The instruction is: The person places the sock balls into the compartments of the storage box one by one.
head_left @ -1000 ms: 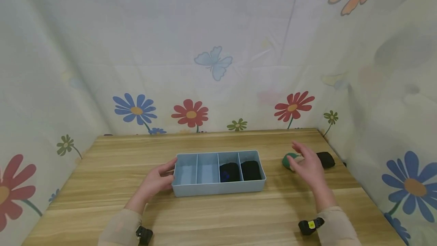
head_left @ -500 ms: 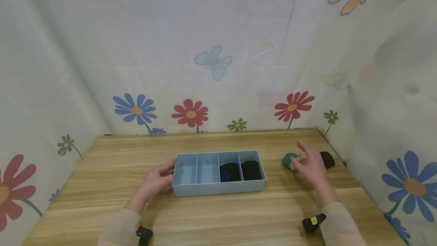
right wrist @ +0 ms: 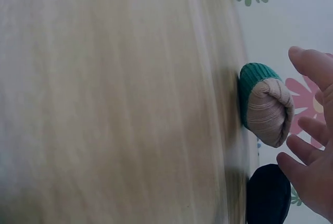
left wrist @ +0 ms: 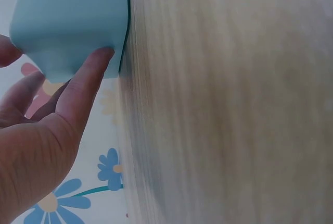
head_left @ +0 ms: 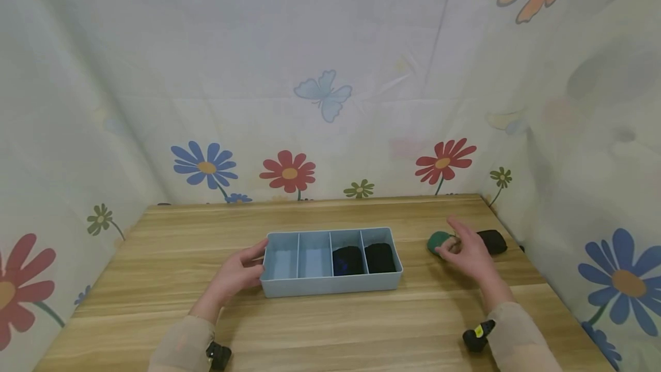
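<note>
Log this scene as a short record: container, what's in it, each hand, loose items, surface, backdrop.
Container: light blue box, four compartments in a row
Contents: dark bundle in the third compartment from the left, black bundle in the fourth
Left hand: left hand touches the box's left end
Right hand: right hand near the green-and-beige roll, a gap between them
Other loose item: black roll, right of that roll
Surface: wood-grain table
Backdrop: pale sheet with flowers and butterflies
</note>
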Action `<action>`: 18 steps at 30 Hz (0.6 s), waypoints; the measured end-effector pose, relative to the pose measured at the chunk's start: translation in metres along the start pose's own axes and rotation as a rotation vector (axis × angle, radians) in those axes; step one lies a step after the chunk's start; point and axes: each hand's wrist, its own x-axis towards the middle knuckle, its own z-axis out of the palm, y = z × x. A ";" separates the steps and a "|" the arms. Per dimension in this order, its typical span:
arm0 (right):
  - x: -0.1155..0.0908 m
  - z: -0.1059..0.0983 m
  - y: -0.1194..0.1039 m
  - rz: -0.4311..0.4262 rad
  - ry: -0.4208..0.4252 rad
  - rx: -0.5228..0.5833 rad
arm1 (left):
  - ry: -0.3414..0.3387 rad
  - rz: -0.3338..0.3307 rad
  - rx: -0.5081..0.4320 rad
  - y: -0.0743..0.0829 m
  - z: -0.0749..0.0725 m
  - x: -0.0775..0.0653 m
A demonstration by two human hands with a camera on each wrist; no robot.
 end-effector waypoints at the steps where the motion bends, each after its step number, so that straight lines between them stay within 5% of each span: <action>1: 0.000 0.001 0.001 -0.007 -0.007 0.002 | -0.001 0.000 0.003 0.000 0.000 0.000; 18: 0.003 0.011 0.011 0.006 -0.108 -0.035 | -0.002 0.011 0.007 0.000 0.000 0.000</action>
